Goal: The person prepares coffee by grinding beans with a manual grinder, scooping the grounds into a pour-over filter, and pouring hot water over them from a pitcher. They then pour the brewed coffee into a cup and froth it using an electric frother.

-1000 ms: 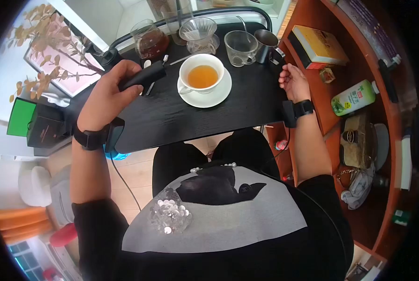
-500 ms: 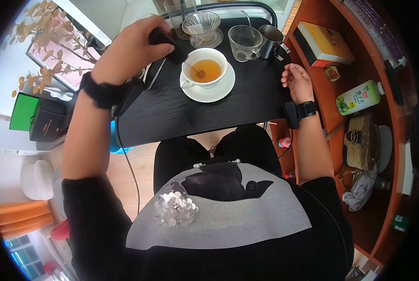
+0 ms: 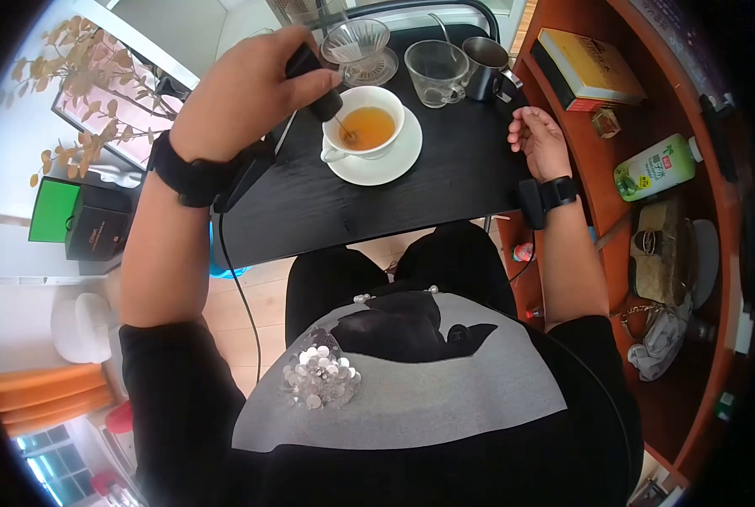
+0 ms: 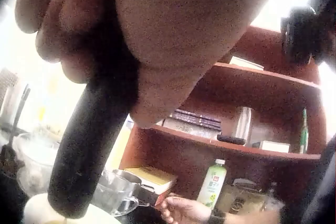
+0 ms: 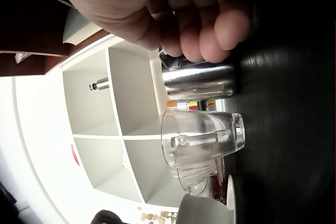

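Note:
My left hand (image 3: 255,93) grips a black cylindrical handheld whisk (image 3: 325,105), its thin wire end dipping into amber liquid (image 3: 371,127) in a white cup (image 3: 337,137). That cup stands on a white saucer (image 3: 377,173). In the left wrist view the fingers curl round the black handle (image 4: 86,150). My right hand (image 3: 544,145) rests at the table's right side, fingers loosely curled with nothing in them, close to a steel pitcher (image 3: 484,74). The right wrist view has this hand (image 5: 173,8) beside the pitcher (image 5: 199,81).
Behind the cup stand a glass dripper (image 3: 356,42) and a glass mug (image 3: 435,72) with a utensil in it. A wooden shelf on the right holds books (image 3: 593,68) and a green-labelled bottle (image 3: 658,167). Leafy branches (image 3: 90,76) are at the left.
My left hand has moved right and forward, and the whisk has come from above the table into the cup's liquid. The right hand has stayed almost still.

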Available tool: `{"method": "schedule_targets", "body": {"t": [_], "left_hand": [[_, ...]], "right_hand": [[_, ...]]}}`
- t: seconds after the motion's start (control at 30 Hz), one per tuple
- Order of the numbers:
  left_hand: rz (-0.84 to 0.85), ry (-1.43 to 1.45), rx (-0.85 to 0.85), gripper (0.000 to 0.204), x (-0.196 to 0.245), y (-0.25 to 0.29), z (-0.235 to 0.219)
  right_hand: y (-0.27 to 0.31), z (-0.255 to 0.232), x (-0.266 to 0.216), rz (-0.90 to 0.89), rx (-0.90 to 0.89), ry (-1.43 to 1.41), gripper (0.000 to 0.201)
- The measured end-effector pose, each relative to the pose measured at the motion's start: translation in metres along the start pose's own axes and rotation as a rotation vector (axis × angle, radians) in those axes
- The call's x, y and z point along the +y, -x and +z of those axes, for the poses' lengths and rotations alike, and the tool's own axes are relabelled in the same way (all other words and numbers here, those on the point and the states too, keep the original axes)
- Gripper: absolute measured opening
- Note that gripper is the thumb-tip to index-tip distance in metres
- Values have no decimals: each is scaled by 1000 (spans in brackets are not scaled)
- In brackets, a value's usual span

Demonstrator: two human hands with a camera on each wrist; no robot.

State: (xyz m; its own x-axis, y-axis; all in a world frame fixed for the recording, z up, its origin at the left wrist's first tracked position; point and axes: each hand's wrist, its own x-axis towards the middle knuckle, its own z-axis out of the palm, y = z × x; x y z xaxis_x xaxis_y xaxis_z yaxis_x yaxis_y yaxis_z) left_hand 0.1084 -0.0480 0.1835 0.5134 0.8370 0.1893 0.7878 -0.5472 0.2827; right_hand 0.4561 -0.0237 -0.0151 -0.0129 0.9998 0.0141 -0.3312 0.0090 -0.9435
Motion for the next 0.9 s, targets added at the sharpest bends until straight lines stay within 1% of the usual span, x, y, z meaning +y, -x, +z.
{"method": "schedule_targets", "body": {"t": [0.07, 0.1, 0.17, 0.2, 0.27, 0.3, 0.33, 0.4, 0.43, 0.47, 0.53, 0.57, 0.6, 0.67, 0.7, 0.73, 0.8, 0.87, 0.9], "left_hand": [[-1, -125, 104, 22, 4, -4, 2], [-1, -130, 103, 22, 5, -6, 7], [29, -88, 217, 23, 8, -9, 19], [35, -90, 217, 23, 10, -11, 21], [22, 16, 182, 24, 15, -11, 24], [-1, 30, 136, 23, 18, -10, 20], [3, 31, 133, 23, 18, -10, 16], [-22, 25, 50, 23, 13, -6, 8], [36, -44, 93, 22, 8, -7, 6], [31, -48, 92, 22, 5, -8, 6], [-124, -67, 117, 23, 3, -11, 7], [-149, -62, 139, 24, 7, -12, 9], [-148, -65, 140, 24, 8, -12, 13], [19, -32, 231, 24, 7, -13, 22], [8, 49, 195, 24, 9, -13, 23], [12, 51, 193, 24, 10, -12, 22], [-25, 31, 114, 24, 10, -10, 16], [-8, 24, 120, 24, 7, -11, 12], [-16, -38, 135, 24, 5, -11, 10]], "right_hand": [[1, 1, -1, 5, 0, 4, 17], [0, 1, -1, 5, 4, 14, 17], [0, 2, 0, -1, 7, 13, 17], [1, 1, 1, -5, 13, 18, 18], [2, 2, 0, -13, 7, 20, 18], [2, 2, 0, -17, -4, 24, 18], [3, 2, -1, -17, 1, 23, 18], [2, 2, -1, -8, -4, 39, 18], [2, 3, -1, -6, -7, 36, 18], [2, 3, -1, -5, -4, 38, 18], [1, 2, 0, -4, -6, 37, 18], [1, 1, 0, -7, 0, 37, 18], [1, 1, 1, -11, 6, 37, 18], [2, 2, 0, -12, 8, 37, 18], [2, 3, -1, -9, 9, 40, 18], [2, 2, -1, -9, 14, 41, 18], [1, 0, 1, -11, -11, 36, 18], [2, 1, 0, -7, -1, 39, 18], [2, 3, 0, -3, 5, 41, 18]]}}
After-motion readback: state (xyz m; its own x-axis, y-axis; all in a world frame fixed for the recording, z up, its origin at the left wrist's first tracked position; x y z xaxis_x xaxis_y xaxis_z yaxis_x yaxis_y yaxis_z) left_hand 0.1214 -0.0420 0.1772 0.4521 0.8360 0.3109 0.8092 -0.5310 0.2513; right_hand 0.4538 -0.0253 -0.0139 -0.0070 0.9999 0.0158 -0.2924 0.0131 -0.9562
